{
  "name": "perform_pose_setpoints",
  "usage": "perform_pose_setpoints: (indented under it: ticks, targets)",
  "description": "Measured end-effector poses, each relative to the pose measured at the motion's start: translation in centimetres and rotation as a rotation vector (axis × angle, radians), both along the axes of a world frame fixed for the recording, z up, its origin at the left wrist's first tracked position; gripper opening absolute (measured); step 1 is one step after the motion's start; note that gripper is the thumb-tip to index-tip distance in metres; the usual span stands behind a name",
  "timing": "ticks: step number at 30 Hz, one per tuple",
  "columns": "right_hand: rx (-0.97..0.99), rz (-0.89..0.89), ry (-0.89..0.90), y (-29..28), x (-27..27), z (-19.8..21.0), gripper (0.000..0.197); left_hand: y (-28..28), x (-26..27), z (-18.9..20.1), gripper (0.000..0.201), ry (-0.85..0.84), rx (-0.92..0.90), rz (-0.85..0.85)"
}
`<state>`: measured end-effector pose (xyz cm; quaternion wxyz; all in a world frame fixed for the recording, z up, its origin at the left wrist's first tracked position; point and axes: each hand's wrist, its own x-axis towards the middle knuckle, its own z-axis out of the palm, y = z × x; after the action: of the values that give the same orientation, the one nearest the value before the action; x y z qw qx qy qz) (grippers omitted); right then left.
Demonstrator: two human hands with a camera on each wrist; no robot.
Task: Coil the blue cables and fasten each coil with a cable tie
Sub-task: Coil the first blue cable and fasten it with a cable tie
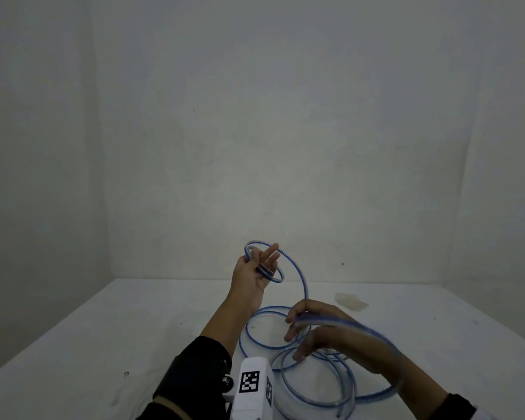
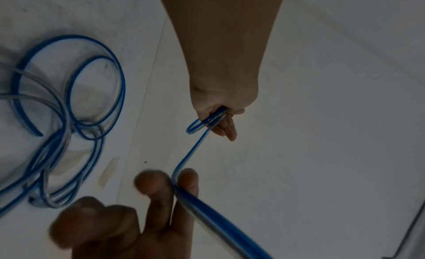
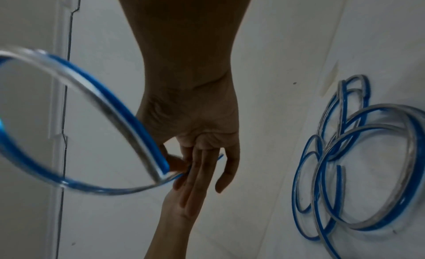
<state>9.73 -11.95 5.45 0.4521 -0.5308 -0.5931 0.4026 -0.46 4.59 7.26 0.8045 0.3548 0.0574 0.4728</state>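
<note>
Blue cable [image 1: 305,287] arcs from a small coil gripped in the left hand [image 1: 252,277], upper centre of the head view, down-right to the right hand [image 1: 312,328], which pinches it. Slack loops lie on the worktop [image 1: 103,344] beneath. The right hand is nearer the slack and will likely feed the next turn up-left.

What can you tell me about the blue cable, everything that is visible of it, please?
The blue cable looks like a bendy clear plastic tube with a blue stripe along it. A few small loops are raised above the white table, pinched in the left hand. From there one strand curves down to the right hand and passes between two of its fingers. The rest lies on the table in loose, overlapping loops, with one cut end showing. No tie is on it.
</note>
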Motion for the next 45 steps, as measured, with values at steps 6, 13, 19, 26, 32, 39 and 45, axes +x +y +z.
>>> perform_pose_setpoints:
  ticks: [6, 13, 19, 26, 32, 39, 45]
  targets:
    - [0.252, -0.113, -0.016, 0.2, 0.1, -0.5, 0.021, -0.1, -0.2, 0.4, 0.016, -0.016, -0.005, -0.014]
    - [0.456, -0.24, -0.424, -0.1, 0.0, -0.1, 0.031, -0.3, -0.1, 0.1, 0.014, 0.063, 0.086, 0.018]
    - [0.585, -0.268, -0.393, 0.4, 0.8, 1.0, 0.03, -1.3, 0.5, -0.4, 0.015, 0.204, 0.173, 0.034]
    - [0.622, -0.283, -0.42, 0.8, 0.5, 2.9, 0.028, -3.0, 0.7, -0.1, 0.027, 0.297, 0.214, -0.034]
    - [0.62, -0.325, -0.43, 1.1, 1.0, 4.4, 0.022, -4.6, 0.5, -0.1, 0.029, 0.4, 0.353, -0.11]
    - [0.607, -0.436, -0.504, 1.6, 2.4, 5.3, 0.022, -5.7, 0.2, -0.4, 0.024, 0.47, 0.507, -0.254]
    - [0.553, -0.504, -0.408, 2.1, 3.5, 5.2, 0.022, -6.3, 0.3, -0.2, 0.016, 0.549, 0.613, -0.227]
